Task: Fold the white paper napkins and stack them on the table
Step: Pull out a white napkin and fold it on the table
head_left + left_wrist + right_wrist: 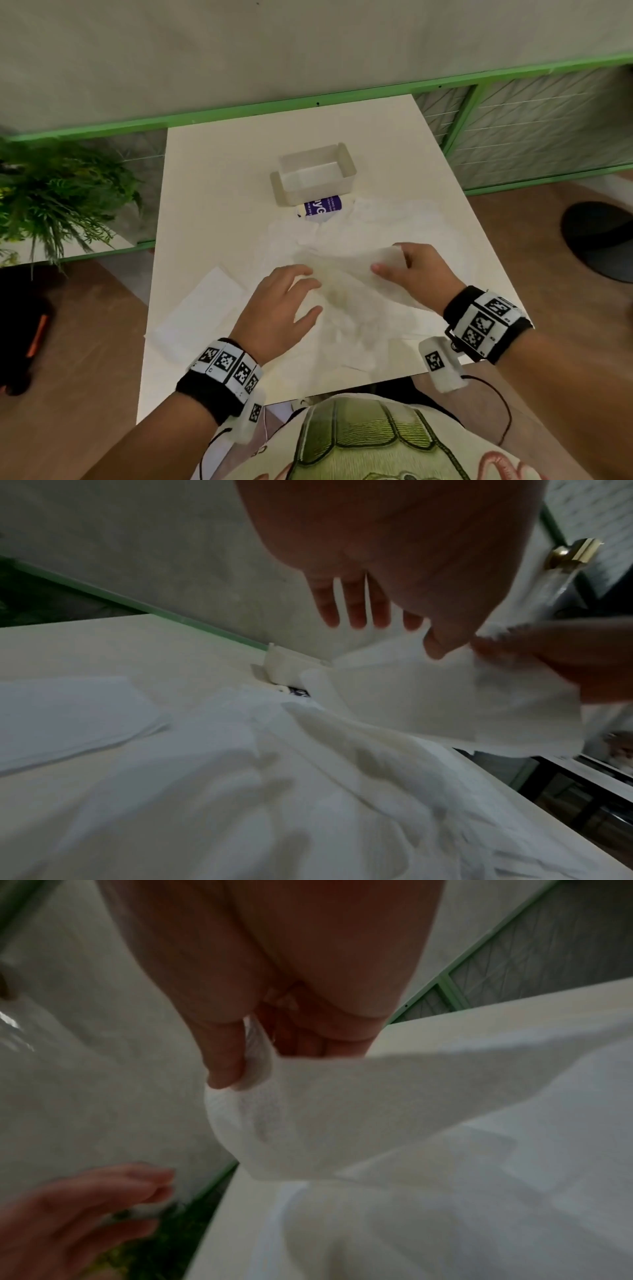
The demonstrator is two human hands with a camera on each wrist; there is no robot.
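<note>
A white paper napkin (pixel 346 270) hangs lifted over the middle of the white table (pixel 212 192). My right hand (pixel 407 267) pinches its right corner between thumb and fingers; the same napkin (pixel 342 1123) and hand (pixel 240 1053) show in the right wrist view. My left hand (pixel 291 301) hovers over the napkin's left part with fingers straight and spread, holding nothing; this hand (pixel 369 610) is seen above the napkin (pixel 428 696). Loose crumpled napkins (pixel 342 329) lie beneath. A flat folded napkin (pixel 202 311) lies at the left.
An empty white rectangular tray (pixel 315 174) stands at the table's far middle, with a purple-labelled packet (pixel 323 205) just in front of it. A green plant (pixel 58 198) is off the table's left edge. A green-framed partition (pixel 513 130) runs behind.
</note>
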